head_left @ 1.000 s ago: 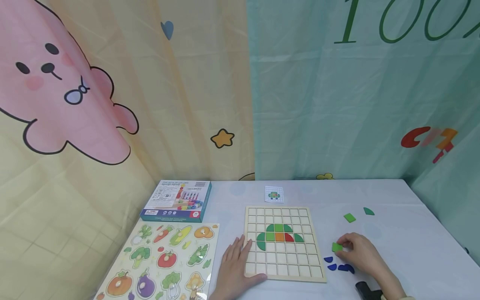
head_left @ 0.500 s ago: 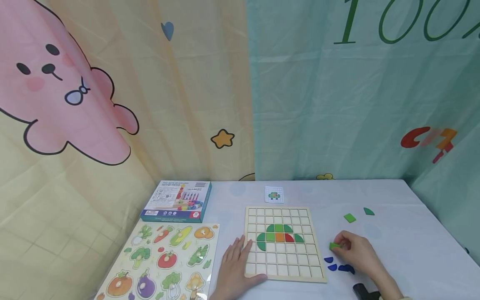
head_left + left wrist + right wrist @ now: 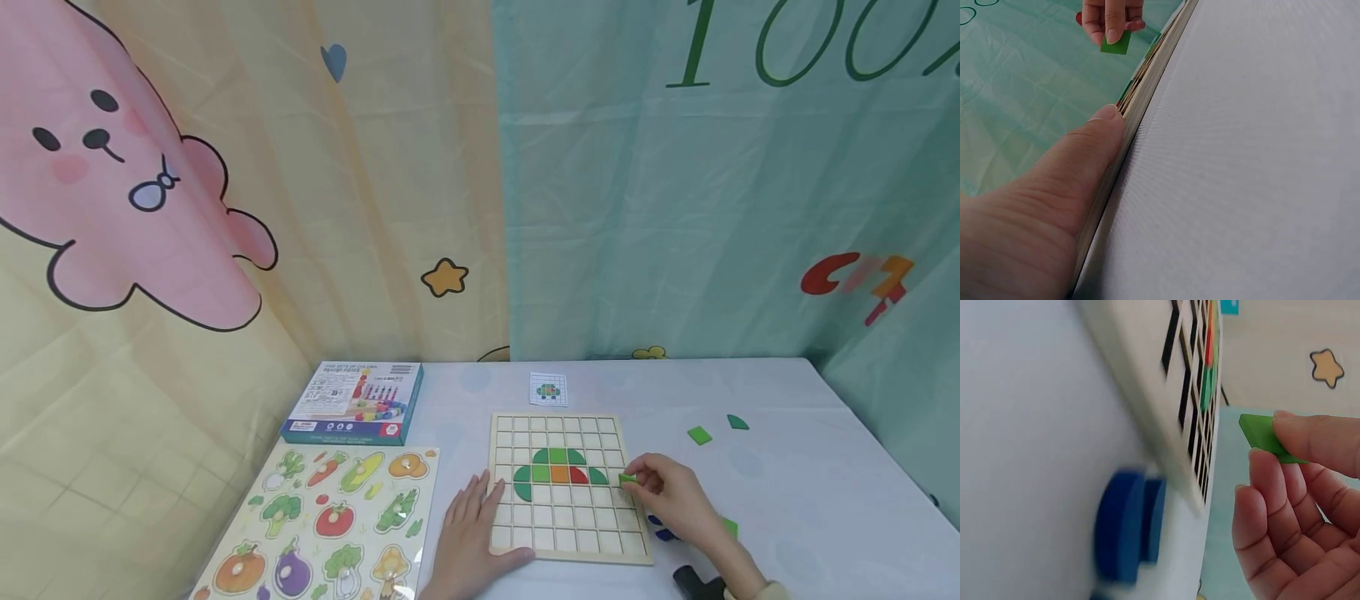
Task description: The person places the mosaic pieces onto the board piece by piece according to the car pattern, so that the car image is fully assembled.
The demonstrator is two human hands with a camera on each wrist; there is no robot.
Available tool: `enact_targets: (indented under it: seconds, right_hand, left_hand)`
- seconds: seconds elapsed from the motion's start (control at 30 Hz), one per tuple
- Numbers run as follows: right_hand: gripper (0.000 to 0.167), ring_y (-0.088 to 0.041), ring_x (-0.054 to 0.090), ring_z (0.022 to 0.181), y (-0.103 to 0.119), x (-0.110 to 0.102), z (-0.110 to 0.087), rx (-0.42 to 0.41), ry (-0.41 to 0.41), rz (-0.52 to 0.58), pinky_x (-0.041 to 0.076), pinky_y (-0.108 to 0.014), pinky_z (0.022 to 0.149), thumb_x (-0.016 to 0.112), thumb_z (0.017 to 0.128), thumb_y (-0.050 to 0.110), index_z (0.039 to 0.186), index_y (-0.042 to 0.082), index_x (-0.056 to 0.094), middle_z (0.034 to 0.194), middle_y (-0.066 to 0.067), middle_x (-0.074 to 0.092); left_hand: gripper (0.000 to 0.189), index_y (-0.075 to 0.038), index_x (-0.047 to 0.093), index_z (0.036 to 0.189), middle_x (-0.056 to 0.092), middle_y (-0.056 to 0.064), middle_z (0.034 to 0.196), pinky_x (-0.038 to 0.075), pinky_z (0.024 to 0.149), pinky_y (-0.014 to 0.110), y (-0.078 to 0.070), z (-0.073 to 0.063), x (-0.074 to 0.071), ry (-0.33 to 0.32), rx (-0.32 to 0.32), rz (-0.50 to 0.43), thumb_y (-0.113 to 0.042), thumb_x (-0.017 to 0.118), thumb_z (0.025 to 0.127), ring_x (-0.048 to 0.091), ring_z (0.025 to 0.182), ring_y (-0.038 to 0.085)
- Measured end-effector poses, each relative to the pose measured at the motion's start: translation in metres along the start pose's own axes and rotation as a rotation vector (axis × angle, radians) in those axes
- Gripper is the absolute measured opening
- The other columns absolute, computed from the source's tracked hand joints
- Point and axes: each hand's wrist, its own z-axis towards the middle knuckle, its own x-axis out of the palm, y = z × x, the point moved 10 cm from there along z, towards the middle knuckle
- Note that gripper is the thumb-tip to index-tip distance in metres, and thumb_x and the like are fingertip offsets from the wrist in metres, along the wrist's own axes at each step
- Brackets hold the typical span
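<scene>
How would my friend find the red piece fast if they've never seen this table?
On the white table, find the wooden grid board with the person's left hand at its left edge. On it, spot the orange square; the red piece is just right of it. Its rounded side differs from that square, and it's the only red one on the board.

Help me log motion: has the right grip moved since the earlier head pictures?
Yes, leftward: in the head view, the right grip was clear of the unmoved grid board but now overlaps its right edge.
</scene>
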Motion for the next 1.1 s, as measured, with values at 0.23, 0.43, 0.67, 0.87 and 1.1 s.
enact_targets:
  seconds: [0.23,0.43,0.67,0.87,1.1]
  right_hand:
    - [0.018,-0.011,0.051,0.063,0.018,0.026,0.007,0.049,0.072,0.085,0.046,-0.022,0.055,0.079,0.075,0.006,0.081,0.011,0.063,0.07,0.005,0.055]
    - [0.015,-0.008,0.052,0.063,0.036,0.048,0.013,0.002,0.122,0.066,0.047,-0.022,0.056,0.078,0.077,0.009,0.08,0.014,0.064,0.07,0.009,0.057]
    - [0.01,-0.005,0.052,0.064,0.055,0.068,0.017,-0.06,0.177,-0.028,0.045,-0.023,0.058,0.077,0.079,0.015,0.079,0.019,0.067,0.072,0.015,0.059]
    - [0.009,-0.004,0.048,0.06,0.065,0.076,0.019,-0.101,0.164,-0.05,0.042,-0.021,0.054,0.076,0.079,0.014,0.08,0.019,0.068,0.069,0.016,0.056]
    - [0.009,-0.001,0.049,0.06,0.071,0.084,0.022,-0.151,0.173,-0.075,0.043,-0.021,0.055,0.075,0.081,0.015,0.079,0.019,0.067,0.069,0.017,0.056]
  left_hand:
    - [0.103,-0.015,0.033,0.148,0.024,0.01,0.154,0.018,0.112,0.047,0.0,0.0,-0.001,-0.007,0.009,0.002,-0.083,0.046,0.072,0.016,0.141,0.028]
    - [0.102,-0.015,0.033,0.148,0.024,0.01,0.154,0.017,0.112,0.047,-0.001,0.0,-0.002,-0.012,0.014,0.006,-0.082,0.046,0.073,0.017,0.141,0.029]
    - [0.102,-0.015,0.032,0.149,0.023,0.01,0.154,0.017,0.112,0.046,-0.001,0.0,-0.001,-0.006,0.016,0.009,-0.082,0.045,0.073,0.016,0.141,0.028]
    - [0.102,-0.016,0.032,0.149,0.023,0.01,0.154,0.018,0.112,0.046,-0.001,0.0,-0.001,-0.005,0.011,0.017,-0.082,0.044,0.073,0.016,0.141,0.027]
    - [0.101,-0.015,0.033,0.148,0.024,0.01,0.154,0.018,0.112,0.047,-0.003,0.0,-0.004,-0.016,0.017,0.021,-0.082,0.044,0.074,0.017,0.141,0.028]
